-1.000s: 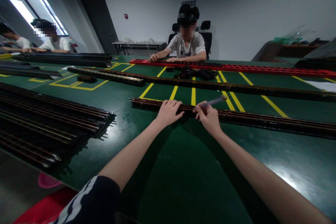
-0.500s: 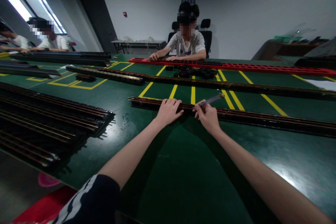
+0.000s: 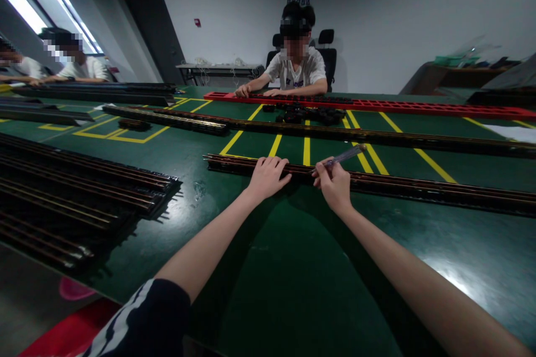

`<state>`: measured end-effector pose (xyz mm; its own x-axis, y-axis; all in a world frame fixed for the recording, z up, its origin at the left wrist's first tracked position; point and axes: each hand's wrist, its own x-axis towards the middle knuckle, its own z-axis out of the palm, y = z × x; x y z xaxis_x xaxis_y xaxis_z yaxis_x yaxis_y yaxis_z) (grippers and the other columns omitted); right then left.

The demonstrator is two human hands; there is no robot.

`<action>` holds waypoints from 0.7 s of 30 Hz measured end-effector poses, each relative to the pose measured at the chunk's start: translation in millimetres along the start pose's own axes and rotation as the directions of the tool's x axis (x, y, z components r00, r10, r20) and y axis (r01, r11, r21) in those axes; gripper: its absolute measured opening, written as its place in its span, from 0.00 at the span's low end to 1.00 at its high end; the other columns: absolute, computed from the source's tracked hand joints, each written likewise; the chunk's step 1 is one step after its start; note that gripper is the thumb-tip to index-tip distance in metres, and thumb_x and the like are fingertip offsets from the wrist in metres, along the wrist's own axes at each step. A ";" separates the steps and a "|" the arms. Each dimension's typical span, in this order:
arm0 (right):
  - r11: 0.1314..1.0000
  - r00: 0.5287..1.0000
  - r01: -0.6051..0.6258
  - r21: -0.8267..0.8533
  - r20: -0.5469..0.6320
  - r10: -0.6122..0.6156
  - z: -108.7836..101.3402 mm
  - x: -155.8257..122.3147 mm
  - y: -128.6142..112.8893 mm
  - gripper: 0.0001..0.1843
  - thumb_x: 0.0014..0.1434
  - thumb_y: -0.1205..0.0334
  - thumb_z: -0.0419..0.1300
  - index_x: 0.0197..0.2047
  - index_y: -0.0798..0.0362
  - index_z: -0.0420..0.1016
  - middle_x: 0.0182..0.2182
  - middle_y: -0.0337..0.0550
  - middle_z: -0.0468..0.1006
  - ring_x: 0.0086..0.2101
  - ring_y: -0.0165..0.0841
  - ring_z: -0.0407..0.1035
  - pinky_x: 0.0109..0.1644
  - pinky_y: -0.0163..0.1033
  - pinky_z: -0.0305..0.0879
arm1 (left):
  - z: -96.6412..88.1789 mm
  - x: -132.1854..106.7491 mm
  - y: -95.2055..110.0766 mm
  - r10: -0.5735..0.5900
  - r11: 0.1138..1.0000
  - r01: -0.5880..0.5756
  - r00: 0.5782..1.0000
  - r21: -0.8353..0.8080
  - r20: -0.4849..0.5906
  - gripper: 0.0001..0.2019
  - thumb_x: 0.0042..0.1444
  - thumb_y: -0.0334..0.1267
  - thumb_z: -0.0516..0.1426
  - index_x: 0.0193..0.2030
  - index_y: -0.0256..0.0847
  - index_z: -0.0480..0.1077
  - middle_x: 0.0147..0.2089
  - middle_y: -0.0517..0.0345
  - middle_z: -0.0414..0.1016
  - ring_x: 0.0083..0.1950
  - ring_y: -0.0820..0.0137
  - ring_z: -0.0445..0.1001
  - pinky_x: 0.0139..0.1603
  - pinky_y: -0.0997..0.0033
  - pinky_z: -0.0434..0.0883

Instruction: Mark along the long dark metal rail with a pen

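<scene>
My left hand (image 3: 268,177) is lying open on the long rail (image 3: 419,185) that is crossing the middle of the frame. My right hand (image 3: 335,184) is pinching a pen (image 3: 345,155), its tip at the rail. The rail is looking stiff but thin, so I think it is better held near its middle.

One pen (image 3: 345,155), one red rail (image 3: 377,107), perhaps three co-workers (image 3: 297,67).
</scene>
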<state>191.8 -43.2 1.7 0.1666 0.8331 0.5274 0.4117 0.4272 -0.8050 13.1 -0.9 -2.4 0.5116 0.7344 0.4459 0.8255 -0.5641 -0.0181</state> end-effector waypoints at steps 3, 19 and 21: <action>1.000 1.000 0.007 -0.002 0.010 -0.007 0.8 0.6 1.5 0.19 0.59 0.44 0.52 0.32 0.53 0.65 0.22 0.41 0.73 0.18 0.29 0.67 0.20 0.34 0.65 | 1.1 0.0 -0.4 0.000 1.000 0.000 1.000 0.017 -0.005 0.19 0.62 0.47 0.47 0.53 0.40 0.66 0.52 0.50 0.73 0.52 0.60 0.69 0.55 0.58 0.60; 0.999 0.997 -0.017 0.047 0.078 0.013 1.0 1.1 -1.4 0.18 0.58 0.45 0.54 0.32 0.53 0.64 0.23 0.41 0.72 0.18 0.29 0.67 0.20 0.35 0.65 | 1.0 -0.5 0.1 0.009 1.000 -0.008 1.000 0.026 -0.008 0.20 0.62 0.46 0.47 0.54 0.37 0.66 0.52 0.48 0.73 0.52 0.59 0.69 0.55 0.56 0.62; 0.999 0.997 -0.014 0.043 0.074 0.011 1.1 0.9 -1.5 0.18 0.58 0.46 0.54 0.32 0.53 0.64 0.23 0.41 0.73 0.18 0.29 0.67 0.20 0.35 0.65 | 1.7 -0.3 1.0 0.004 1.000 -0.003 1.000 0.029 -0.010 0.20 0.62 0.46 0.47 0.54 0.37 0.66 0.52 0.48 0.73 0.53 0.59 0.69 0.55 0.55 0.61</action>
<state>190.3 -42.7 3.1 0.1043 0.8616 0.4968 0.3699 0.4301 -0.8235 14.1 -1.0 -4.1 0.5123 0.7288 0.4543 0.8305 -0.5552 -0.0458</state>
